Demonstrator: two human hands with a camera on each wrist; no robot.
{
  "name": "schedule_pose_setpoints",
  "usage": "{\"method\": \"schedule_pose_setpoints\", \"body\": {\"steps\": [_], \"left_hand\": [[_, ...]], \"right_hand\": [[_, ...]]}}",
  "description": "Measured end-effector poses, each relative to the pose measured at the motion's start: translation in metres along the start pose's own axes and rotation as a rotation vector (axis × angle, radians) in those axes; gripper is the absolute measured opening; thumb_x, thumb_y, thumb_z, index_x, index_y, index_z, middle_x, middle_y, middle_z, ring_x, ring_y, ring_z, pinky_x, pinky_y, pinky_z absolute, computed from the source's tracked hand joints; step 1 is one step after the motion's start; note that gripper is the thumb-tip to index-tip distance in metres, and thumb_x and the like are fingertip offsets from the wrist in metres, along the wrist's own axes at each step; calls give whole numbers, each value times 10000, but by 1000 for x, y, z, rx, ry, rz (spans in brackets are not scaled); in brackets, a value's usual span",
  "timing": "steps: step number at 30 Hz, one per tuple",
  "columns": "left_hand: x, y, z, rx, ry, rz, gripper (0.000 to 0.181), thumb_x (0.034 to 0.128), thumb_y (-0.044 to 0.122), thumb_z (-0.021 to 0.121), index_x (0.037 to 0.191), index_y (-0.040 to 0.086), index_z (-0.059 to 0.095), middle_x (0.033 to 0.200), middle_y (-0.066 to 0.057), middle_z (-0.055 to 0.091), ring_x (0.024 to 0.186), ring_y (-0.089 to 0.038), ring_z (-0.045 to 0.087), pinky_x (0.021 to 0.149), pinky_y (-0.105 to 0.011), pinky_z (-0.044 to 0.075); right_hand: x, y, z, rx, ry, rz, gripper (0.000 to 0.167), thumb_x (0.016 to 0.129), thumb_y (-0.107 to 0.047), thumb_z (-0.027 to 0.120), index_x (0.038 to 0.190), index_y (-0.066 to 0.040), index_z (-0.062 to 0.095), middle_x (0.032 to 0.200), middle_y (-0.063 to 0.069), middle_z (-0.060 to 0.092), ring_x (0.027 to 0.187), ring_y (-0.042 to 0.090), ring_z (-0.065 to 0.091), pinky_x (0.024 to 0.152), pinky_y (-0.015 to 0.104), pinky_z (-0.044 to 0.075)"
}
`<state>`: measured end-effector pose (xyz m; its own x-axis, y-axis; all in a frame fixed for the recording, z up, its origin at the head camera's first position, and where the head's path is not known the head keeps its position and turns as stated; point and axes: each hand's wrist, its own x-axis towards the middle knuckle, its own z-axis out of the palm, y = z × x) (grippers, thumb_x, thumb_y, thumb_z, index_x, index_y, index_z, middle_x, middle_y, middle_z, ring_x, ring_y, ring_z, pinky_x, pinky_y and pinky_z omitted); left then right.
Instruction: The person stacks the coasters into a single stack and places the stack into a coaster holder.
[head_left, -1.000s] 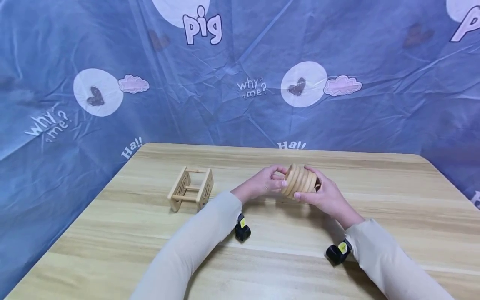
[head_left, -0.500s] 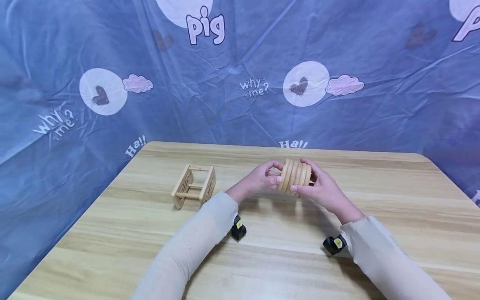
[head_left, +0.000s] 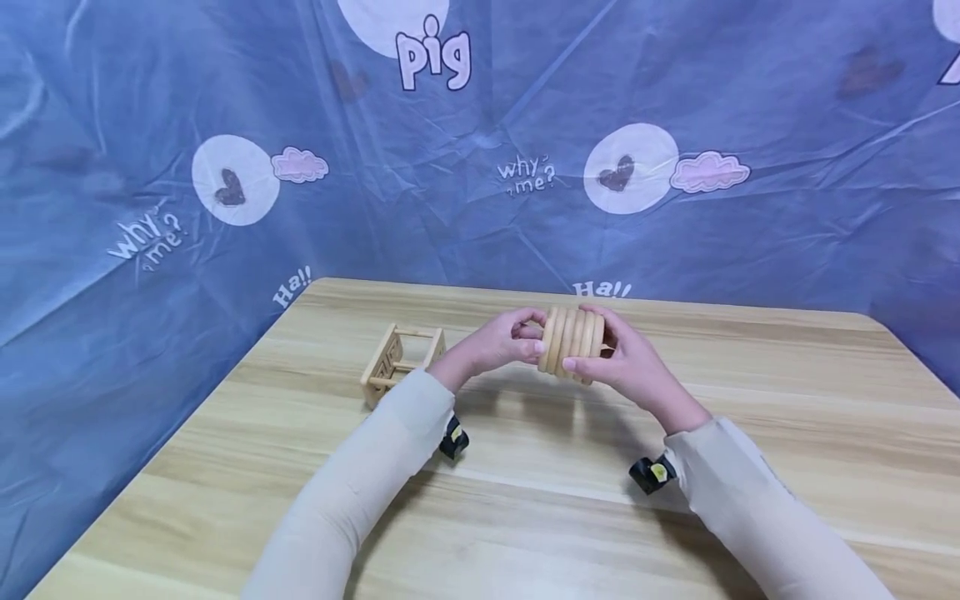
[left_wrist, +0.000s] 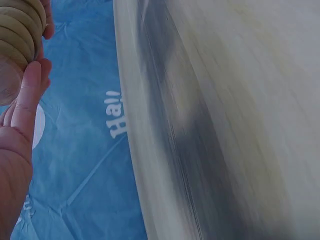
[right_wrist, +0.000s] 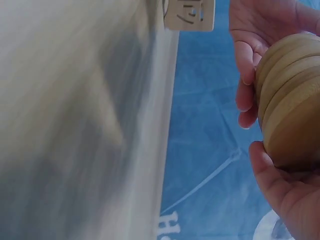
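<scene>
A stack of several round wooden coasters (head_left: 570, 343) is held on its side above the table between both hands. My left hand (head_left: 491, 343) grips the stack's left end, its thumb at the front edge. Around the right end, my right hand (head_left: 633, 367) has its thumb in front and its fingers behind. In the left wrist view the coasters (left_wrist: 19, 35) show at the upper left, above the left hand (left_wrist: 17, 130). The right wrist view has the coasters (right_wrist: 292, 95) between the two hands. A wooden coaster rack (head_left: 386, 367) with cut-out sides stands left of the hands, partly hidden by the left arm.
The wood-grain table (head_left: 540, 508) reaches back to a blue printed cloth (head_left: 480, 225) hanging behind it. Each wrist carries a small black camera, the left one (head_left: 453, 439) and the right one (head_left: 652, 475), low over the tabletop.
Both hands have carried the coaster stack leftward, closer to the rack, and levelled it from a tilt. The head view has turned slightly left.
</scene>
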<state>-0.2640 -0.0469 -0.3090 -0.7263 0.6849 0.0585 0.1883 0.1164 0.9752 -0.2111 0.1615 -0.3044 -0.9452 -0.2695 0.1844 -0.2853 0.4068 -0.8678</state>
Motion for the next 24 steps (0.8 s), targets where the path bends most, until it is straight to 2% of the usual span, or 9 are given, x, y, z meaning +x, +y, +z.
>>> {"method": "schedule_pose_setpoints", "body": {"steps": [5, 9, 14, 18, 24], "left_hand": [[-18, 2, -11, 85, 37, 46, 520, 826, 31, 543, 1292, -117, 365, 1242, -323, 504, 1127, -369, 539, 901, -308, 501], [-30, 7, -22, 135, 65, 58, 546, 832, 39, 550, 1320, -119, 363, 1250, -308, 506, 1154, -361, 521, 927, -306, 485], [-46, 11, -36, 145, 112, 70, 559, 826, 1, 563, 1327, -131, 354, 1259, -312, 495, 1158, -374, 514, 936, -324, 480], [-61, 7, -49, 151, 151, 113, 576, 813, -4, 569, 1326, -142, 345, 1273, -324, 475, 1172, -405, 491, 953, -337, 466], [-84, -4, -65, 164, 199, 164, 639, 779, 64, 556, 1331, -158, 325, 1260, -345, 471, 1153, -438, 491, 944, -307, 468]], "right_hand": [[10, -8, 10, 21, -33, -43, 780, 728, -145, 765, 1392, -94, 359, 1154, 175, 530, 963, 270, 538, 722, 291, 534], [17, -17, 20, 45, -46, -50, 780, 711, -151, 783, 1379, -107, 383, 1150, 156, 531, 958, 267, 537, 709, 308, 538], [26, -31, 33, 47, -46, -80, 790, 674, -173, 813, 1349, -109, 409, 1126, 139, 535, 937, 272, 541, 703, 335, 542], [35, -39, 48, 33, -60, -119, 839, 636, -224, 842, 1344, -98, 410, 1130, 122, 538, 963, 263, 538, 760, 344, 530], [44, -47, 73, 20, -82, -123, 905, 597, -287, 860, 1358, -127, 398, 1130, 97, 547, 990, 255, 543, 808, 357, 521]]}}
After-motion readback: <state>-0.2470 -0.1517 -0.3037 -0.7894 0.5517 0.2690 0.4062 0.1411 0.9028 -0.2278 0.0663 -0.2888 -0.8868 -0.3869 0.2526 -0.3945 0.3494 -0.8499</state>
